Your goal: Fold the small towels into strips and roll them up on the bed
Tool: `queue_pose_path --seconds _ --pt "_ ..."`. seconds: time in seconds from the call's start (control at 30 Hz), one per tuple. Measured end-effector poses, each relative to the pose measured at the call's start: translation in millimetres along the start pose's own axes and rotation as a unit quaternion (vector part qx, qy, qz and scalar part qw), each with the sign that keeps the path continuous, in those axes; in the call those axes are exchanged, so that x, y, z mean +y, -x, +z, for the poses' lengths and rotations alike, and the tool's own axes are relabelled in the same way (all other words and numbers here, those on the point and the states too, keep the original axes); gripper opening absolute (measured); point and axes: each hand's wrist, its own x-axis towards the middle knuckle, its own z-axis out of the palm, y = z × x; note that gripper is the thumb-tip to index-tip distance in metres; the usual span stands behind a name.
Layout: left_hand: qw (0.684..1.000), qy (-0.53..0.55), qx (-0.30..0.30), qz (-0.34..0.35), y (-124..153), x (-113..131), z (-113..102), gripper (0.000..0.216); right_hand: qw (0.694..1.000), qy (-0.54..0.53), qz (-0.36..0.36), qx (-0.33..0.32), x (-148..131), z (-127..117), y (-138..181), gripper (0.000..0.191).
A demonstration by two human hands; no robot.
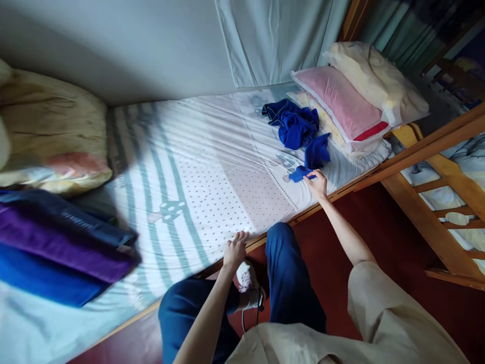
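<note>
A crumpled blue garment with thin light piping lies towards the right end of the bed. One end of it trails to the bed's front edge, where my right hand pinches it between thumb and fingers. My left hand rests on the edge of the mattress, palm down with fingers stretched out, holding nothing. Beneath both is a white fitted sheet with green stripes, dots and mushroom prints.
A pink pillow and a cream bagged bundle are stacked at the right end. Folded blue and purple clothes lie at the left, below a yellowish bundle. A wooden rail crosses at right. A curtain hangs behind.
</note>
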Motion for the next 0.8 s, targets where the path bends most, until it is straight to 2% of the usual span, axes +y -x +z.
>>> queue_pose_path --seconds 0.07,0.1,0.17,0.27,0.33,0.43,0.57,0.7,0.8 --pt "0.998 0.063 -0.003 -0.005 5 18 -28 0.047 0.999 -0.019 -0.032 0.001 -37 -19 24 0.012" --pt "0.995 0.101 0.014 -0.004 9 28 -43 0.044 0.998 -0.026 -0.052 -0.002 -54 -28 36 0.01" --pt "0.978 0.186 0.093 0.026 22 53 -75 0.044 0.995 -0.041 -0.092 -0.011 -85 -45 59 0.006" --pt "0.926 0.292 0.208 0.115 47 95 -129 0.054 0.986 -0.074 -0.144 -0.03 -125 -61 91 0.004" --pt "0.899 0.289 0.259 0.205 63 120 -164 0.058 0.979 -0.103 -0.169 -0.056 -149 -68 110 0.008" --pt "0.879 0.238 0.282 0.301 82 145 -205 0.044 0.969 -0.133 -0.182 -0.106 -180 -75 130 0.015" --pt "0.877 0.179 0.294 0.335 104 154 -238 0.029 0.968 -0.136 -0.179 -0.108 -208 -89 140 0.026" --pt "0.879 0.162 0.326 0.308 128 160 -262 0.027 0.967 -0.139 -0.197 -0.084 -225 -97 143 0.028" --pt "0.877 0.167 0.348 0.286 146 166 -286 0.027 0.964 -0.135 -0.215 -0.083 -233 -89 142 0.024"
